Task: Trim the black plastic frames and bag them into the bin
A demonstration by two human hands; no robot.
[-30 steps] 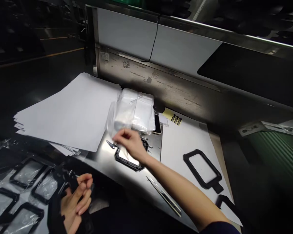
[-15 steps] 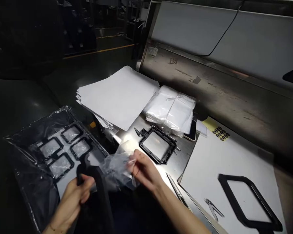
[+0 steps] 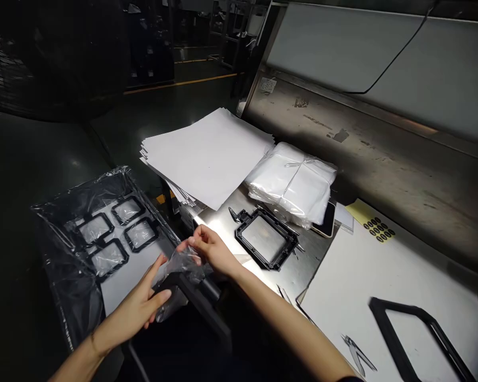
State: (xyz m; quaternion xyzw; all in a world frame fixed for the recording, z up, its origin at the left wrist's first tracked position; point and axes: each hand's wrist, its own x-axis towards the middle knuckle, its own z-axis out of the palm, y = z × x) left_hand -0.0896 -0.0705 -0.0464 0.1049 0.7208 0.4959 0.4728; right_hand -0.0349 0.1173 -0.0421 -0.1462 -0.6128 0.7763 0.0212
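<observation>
A clear plastic bag [image 3: 179, 262] hangs between my two hands, low at the front. Part of a black plastic frame [image 3: 205, 307] shows at the bag and reaches down to the right; how far it sits inside I cannot tell. My left hand [image 3: 145, 297] grips the frame through the bag from the left, thumb on the near side. My right hand [image 3: 209, 249] pinches the bag's upper edge between thumb and fingers. Beyond the right hand, a black frame part [image 3: 267, 237] with fine details along its rim lies on the metal bench [image 3: 313, 254].
At left stands a plastic-lined bin [image 3: 59, 254] holding several bagged black frames [image 3: 141, 233]. A paper stack [image 3: 207, 154] and a tied bundle of plastic bags [image 3: 292, 183] lie behind. Rightward are a phone [image 3: 327, 220], oval stickers [image 3: 378, 228], nippers [image 3: 358, 354] and another black frame [image 3: 396, 305].
The black frame has swung right to meet the bag, which now covers part of it. My right hand has moved up and left, my left hand rightward. The camera view has shifted slightly left.
</observation>
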